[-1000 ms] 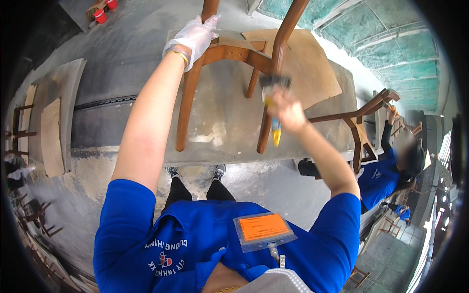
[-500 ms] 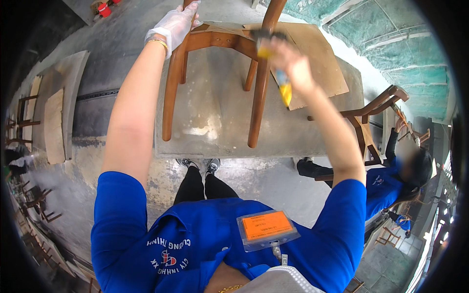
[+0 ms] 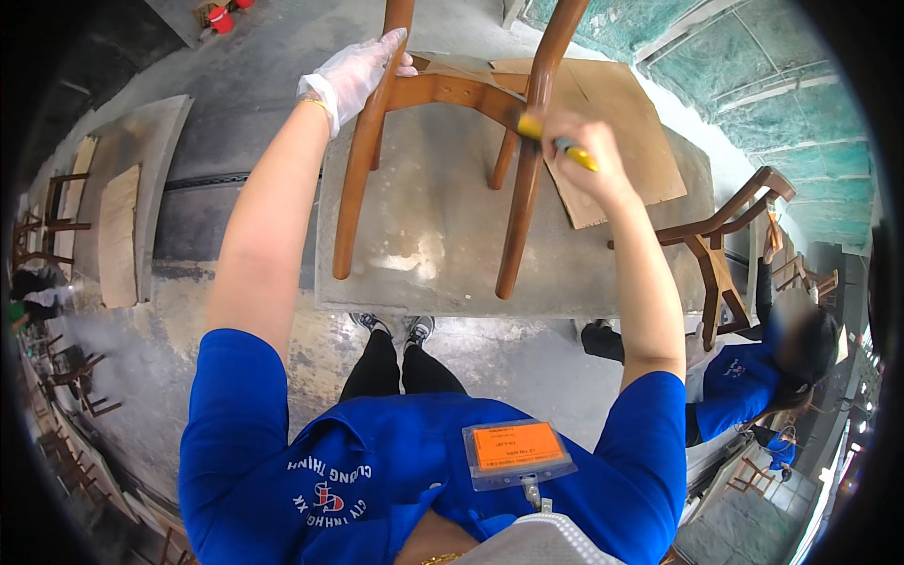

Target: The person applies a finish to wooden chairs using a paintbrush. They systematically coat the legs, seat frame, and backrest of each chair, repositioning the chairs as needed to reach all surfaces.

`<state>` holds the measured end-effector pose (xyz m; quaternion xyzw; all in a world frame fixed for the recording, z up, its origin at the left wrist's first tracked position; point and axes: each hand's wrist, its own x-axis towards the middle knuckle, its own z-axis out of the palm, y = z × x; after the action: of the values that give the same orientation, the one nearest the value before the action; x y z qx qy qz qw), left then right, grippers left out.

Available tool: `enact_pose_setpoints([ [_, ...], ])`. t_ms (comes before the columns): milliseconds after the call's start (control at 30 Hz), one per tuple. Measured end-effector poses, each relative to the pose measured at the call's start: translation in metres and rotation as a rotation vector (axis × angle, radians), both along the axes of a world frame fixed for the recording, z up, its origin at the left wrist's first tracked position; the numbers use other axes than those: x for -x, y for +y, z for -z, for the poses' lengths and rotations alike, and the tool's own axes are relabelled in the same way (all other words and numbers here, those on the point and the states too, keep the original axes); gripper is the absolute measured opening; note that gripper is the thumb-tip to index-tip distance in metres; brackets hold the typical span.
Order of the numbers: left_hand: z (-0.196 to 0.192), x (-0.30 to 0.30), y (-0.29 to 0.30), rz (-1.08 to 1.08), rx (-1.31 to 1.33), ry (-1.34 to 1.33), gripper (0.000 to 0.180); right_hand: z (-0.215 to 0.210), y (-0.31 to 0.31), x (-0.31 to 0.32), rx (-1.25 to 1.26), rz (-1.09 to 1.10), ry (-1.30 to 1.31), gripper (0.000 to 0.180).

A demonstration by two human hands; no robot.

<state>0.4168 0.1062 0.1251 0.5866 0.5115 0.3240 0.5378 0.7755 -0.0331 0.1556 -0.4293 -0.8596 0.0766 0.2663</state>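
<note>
A brown wooden chair frame (image 3: 450,90) stands over the grey worktable (image 3: 414,287), its legs and curved rail in view. My left hand (image 3: 353,79), in a thin clear glove, is closed round the chair's left upright just above the rail joint. In my bare right hand (image 3: 595,168) is a paintbrush (image 3: 530,126) with a yellow handle; motion blurs both. The brush is at the chair's right leg, by the end of the rail. Its bristles are too blurred to make out.
A cardboard sheet (image 3: 617,137) lies on the table's right part. To the right, a co-worker in blue (image 3: 739,372) holds a brush against another wooden chair (image 3: 720,235). More boards (image 3: 160,179) and chairs stand at the left. A red bucket (image 3: 220,19) is at the far left.
My right hand has drawn the brush down slightly along the right leg, and the brush has tilted toward level. My left hand keeps its hold; the whole view has shifted a little right.
</note>
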Motion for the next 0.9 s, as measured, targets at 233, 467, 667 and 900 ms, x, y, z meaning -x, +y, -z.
enact_pose_setpoints([
  [233,-0.005,-0.001,-0.018,-0.028,0.015,0.046,0.066,0.031,0.001,0.108,-0.133,0.260,0.608,0.023],
  [467,-0.001,0.002,-0.021,-0.004,0.013,0.034,0.063,0.081,-0.012,0.144,0.259,0.701,0.489,0.019],
  [667,-0.009,0.008,-0.030,0.049,0.035,0.073,0.062,0.077,-0.006,0.164,-0.075,0.679,0.625,0.018],
  [900,-0.004,0.017,-0.033,0.111,0.078,-0.091,0.078,0.094,-0.003,0.192,-0.062,0.500,0.714,0.022],
])
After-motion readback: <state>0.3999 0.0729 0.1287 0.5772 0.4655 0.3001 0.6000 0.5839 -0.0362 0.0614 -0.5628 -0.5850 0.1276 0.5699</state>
